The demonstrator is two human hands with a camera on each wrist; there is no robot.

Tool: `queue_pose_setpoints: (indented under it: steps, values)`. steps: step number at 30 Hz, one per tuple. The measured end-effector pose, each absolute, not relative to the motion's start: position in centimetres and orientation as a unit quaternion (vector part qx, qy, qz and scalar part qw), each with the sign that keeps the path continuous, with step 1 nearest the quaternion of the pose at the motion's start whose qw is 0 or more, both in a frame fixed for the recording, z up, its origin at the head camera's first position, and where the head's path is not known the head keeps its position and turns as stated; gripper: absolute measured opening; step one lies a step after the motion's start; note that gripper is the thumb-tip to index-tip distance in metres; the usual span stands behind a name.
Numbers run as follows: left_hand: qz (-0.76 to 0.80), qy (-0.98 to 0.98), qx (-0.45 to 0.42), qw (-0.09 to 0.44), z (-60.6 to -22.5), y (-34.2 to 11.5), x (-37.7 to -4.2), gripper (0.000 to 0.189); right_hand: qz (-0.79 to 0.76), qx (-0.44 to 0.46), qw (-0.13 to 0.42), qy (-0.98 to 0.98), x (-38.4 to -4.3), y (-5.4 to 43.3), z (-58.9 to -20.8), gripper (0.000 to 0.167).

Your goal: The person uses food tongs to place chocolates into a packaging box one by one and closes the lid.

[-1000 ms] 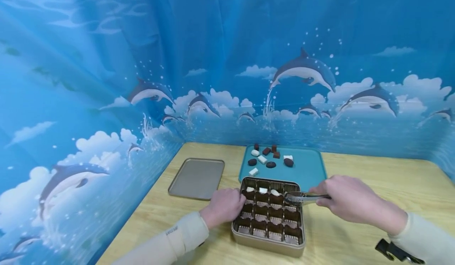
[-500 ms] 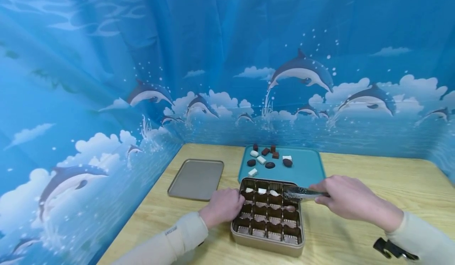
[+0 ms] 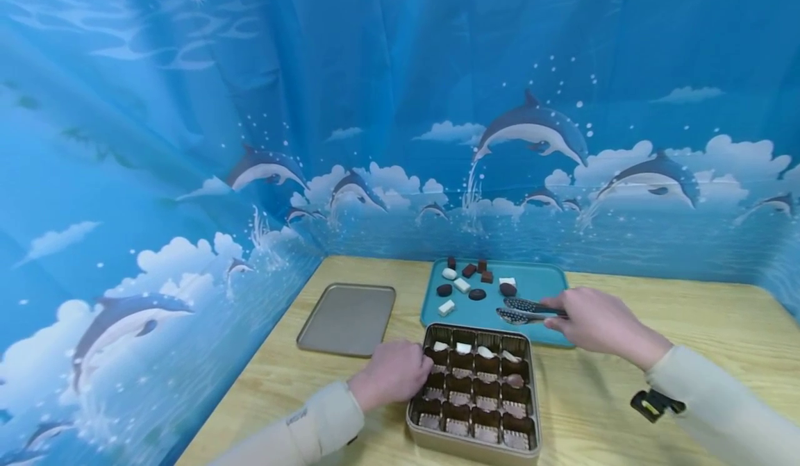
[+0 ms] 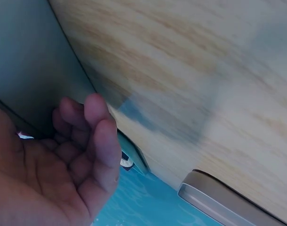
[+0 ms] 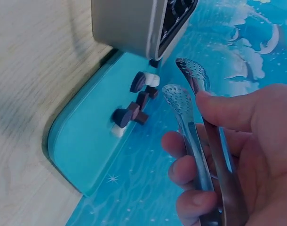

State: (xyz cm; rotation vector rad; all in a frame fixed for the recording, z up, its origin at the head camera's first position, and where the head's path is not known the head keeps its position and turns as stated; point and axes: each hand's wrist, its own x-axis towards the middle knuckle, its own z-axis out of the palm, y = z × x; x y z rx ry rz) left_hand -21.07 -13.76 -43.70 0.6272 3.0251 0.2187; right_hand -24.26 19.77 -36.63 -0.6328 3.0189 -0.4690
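Note:
My right hand point(image 3: 603, 323) holds a pair of metal serving tongs point(image 5: 195, 127), with perforated tips apart and nothing between them. In the head view the tongs hang over the near right part of a teal tray point(image 3: 540, 275). Dark, brown and white chocolates lie on that tray, among them a dark oval one point(image 3: 477, 294) and a white block point(image 3: 446, 308). My left hand point(image 3: 394, 373) grips the left rim of a bronze tin box point(image 3: 475, 445) with a brown compartment insert. White chocolates point(image 3: 463, 348) fill its far row; a brown piece point(image 3: 514, 380) sits in the second row, right.
A flat bronze lid point(image 3: 346, 319) lies on the wooden table point(image 3: 325, 396) left of the box. The teal tray stands right behind the box. A blue dolphin-print curtain point(image 3: 400, 105) rises along the table's back and left.
The tongs have left the box's far right compartment, where a white piece now shows. My right hand moved up over the teal tray and the tongs spread. My left hand stays at the rim.

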Motion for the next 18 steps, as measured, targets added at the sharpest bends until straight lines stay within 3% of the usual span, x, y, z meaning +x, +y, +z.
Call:
queue_pose_setpoints:
  steps: [18]
  values:
    - [0.014,0.983,0.185,-0.003,-43.9,-13.3,-20.5,0.048,-0.102,-0.233,0.059,0.965,-28.4,17.2,-39.4,0.037]
